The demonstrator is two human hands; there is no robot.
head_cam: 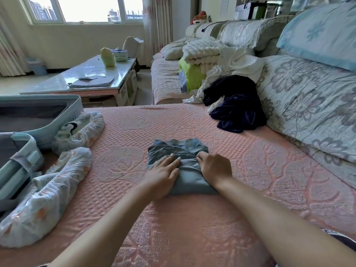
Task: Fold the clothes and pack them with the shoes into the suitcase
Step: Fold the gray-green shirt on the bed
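Presses the folded grey-blue garment (pixel 178 149) flat on the pink cover (pixel 192 122) with the left hand (pixel 163 170), fingers straight. Pinches its fold with the right hand (pixel 213 166), fingers curled.

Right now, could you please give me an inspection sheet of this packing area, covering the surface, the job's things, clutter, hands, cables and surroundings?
Surface: pink quilted cover, wrinkled near the camera.
Job's things: folded blue-grey garment at centre; open suitcase at left, two bagged shoes beside it; unfolded dark and white clothes against the sofa back.
Clutter: blankets and a green item farther along the sofa.
Hands: left hand flat on the garment; right hand curls its fingers on the garment's fold.
Cables: one dark cord, it seems, on the far sofa back.
Surroundings: coffee table, window, blue pillow.
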